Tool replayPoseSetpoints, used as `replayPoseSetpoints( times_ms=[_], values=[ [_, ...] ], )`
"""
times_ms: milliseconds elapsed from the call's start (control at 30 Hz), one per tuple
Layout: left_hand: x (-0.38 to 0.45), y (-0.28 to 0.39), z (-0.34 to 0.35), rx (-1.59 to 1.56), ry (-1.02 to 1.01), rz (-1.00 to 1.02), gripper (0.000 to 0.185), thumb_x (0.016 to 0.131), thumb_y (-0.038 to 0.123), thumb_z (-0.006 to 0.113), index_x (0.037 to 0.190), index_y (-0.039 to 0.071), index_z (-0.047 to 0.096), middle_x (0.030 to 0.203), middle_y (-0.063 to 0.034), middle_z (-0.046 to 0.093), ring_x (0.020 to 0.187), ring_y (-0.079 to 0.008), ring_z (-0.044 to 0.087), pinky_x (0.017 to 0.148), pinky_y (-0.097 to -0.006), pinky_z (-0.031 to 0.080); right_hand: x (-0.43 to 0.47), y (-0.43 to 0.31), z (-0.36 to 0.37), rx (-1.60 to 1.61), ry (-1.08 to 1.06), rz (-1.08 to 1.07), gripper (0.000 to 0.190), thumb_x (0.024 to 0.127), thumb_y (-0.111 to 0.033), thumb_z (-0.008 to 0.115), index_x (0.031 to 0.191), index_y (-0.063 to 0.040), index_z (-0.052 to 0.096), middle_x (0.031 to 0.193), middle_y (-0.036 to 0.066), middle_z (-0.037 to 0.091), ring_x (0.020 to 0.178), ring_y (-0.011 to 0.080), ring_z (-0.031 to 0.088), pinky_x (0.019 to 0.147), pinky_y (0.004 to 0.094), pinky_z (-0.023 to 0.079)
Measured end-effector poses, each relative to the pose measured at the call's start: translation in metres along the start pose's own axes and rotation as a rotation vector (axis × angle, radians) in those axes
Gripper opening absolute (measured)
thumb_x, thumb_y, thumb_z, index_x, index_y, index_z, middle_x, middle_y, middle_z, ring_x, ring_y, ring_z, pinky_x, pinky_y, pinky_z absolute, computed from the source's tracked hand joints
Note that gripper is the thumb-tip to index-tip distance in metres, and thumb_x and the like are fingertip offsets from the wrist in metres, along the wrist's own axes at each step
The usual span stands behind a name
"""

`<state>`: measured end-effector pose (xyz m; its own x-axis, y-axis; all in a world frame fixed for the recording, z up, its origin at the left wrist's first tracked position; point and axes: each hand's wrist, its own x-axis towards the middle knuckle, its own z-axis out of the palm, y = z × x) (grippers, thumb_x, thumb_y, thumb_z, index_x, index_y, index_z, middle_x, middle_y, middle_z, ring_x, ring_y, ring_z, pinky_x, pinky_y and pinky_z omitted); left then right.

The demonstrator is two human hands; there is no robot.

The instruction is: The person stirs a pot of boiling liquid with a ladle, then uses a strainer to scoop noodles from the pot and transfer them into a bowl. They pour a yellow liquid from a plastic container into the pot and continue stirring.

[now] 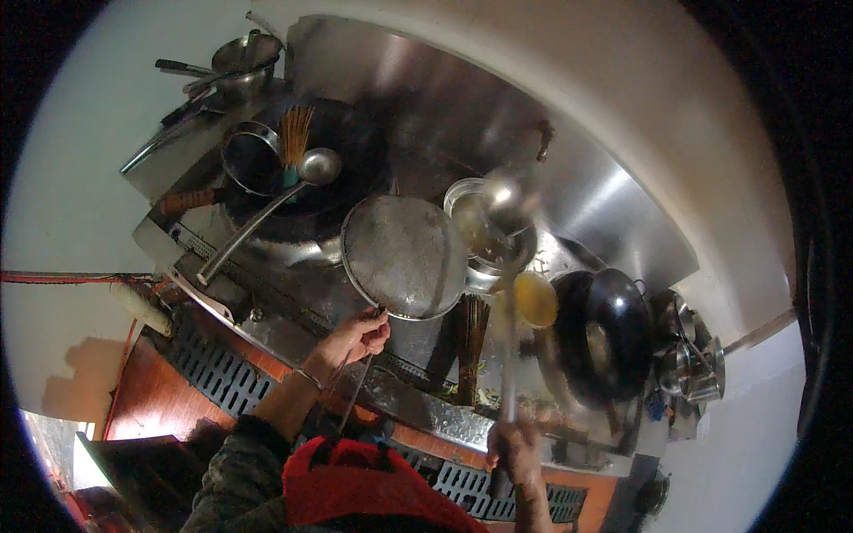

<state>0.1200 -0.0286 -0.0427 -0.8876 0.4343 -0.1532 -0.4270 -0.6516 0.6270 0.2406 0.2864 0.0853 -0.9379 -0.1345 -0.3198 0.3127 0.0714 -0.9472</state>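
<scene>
My left hand (pixel 360 338) grips the thin metal handle of a round fine-mesh strainer (pixel 404 256), held flat over the steel cooking range. My right hand (pixel 517 441), blurred, is closed around the long handle of a metal ladle (pixel 508 200). The ladle's bowl is over or in front of a metal pot (pixel 460 193) whose contents look yellowish but are blurred. Another metal container (pixel 481 283) stands just below that pot in the picture. Beside the ladle handle is a yellow round vessel (pixel 537 300), partly blurred. A bamboo wok brush (pixel 472 353) lies between the strainer and the ladle handle.
At left, a wok (pixel 360 140) holds a small pot (pixel 252 158), another bamboo brush (pixel 296 133) and a second ladle (pixel 320 166). A black wok (pixel 626 333) leans at right near several metal pots (pixel 703 373). A tap (pixel 545 140) juts from the steel backsplash (pixel 413 73).
</scene>
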Motion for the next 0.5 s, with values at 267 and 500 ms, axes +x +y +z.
replayPoseSetpoints(
  times_ms=[267, 500],
  values=[
    [-0.021, 0.007, -0.006, -0.033, 0.073, 0.036, 0.023, 0.096, 0.017, 0.049, 0.075, 0.01, 0.049, 0.058, 0.004, 0.041, 0.049, -0.005, 0.033, 0.046, -0.0225, 0.025, -0.019, -0.019, -0.001, 0.207, 0.166, 0.161, 0.021, 0.085, -0.02, 0.059, 0.09, -0.003, 0.049, 0.059, 0.005, 0.047, 0.041, 0.0121, 0.04, 0.036, 0.0254, 0.031],
    [-0.024, 0.013, 0.003, -0.05, -0.024, 0.034, 0.023, 0.096, 0.017, 0.049, 0.074, 0.009, 0.047, 0.064, 0.0048, 0.04, 0.053, -0.0041, 0.033, 0.049, -0.0214, 0.026, -0.008, -0.001, 0.005, 0.433, 0.155, 0.09, 0.019, 0.09, -0.024, 0.054, 0.091, -0.006, 0.048, 0.058, 0.003, 0.042, 0.04, 0.0136, 0.044, 0.033, 0.0259, 0.035]
  ],
)
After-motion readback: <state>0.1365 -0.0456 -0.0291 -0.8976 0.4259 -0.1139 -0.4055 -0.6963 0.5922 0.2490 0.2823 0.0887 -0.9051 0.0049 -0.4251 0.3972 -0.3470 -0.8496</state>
